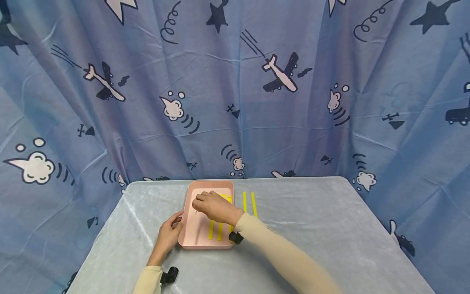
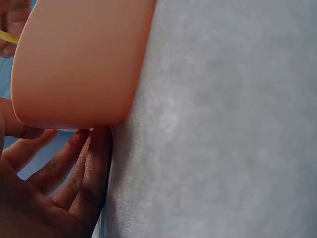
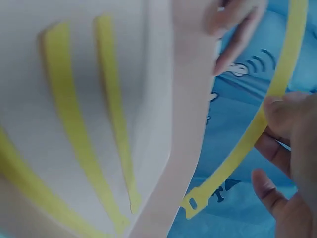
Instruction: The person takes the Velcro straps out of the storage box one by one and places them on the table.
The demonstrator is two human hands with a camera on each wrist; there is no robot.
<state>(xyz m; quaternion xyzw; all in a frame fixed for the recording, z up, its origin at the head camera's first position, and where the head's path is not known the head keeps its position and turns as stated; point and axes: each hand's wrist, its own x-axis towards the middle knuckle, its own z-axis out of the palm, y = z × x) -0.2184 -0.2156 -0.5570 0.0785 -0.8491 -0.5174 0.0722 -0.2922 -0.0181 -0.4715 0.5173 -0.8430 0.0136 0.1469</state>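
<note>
A pink tray (image 1: pixel 191 234) lies on the table with several yellow cable ties (image 1: pixel 220 232) inside it. My left hand (image 1: pixel 169 234) holds the tray at its left side, fingertips against the outer wall (image 2: pixel 74 64) and thumb by the rim. Over the tray, my right hand (image 1: pixel 216 207) pinches one yellow cable tie (image 3: pixel 237 148) between thumb and fingers. That tie hangs in a curve, its slotted end beside the tray rim in the right wrist view. Most of it is hidden or hard to make out in the head view.
Two more yellow strips (image 1: pixel 244 201) lie on the grey cloth-covered table (image 1: pixel 312 237), just right of the tray. Behind the table hangs a blue patterned curtain (image 1: pixel 220 114). My right forearm crosses the tray's right edge.
</note>
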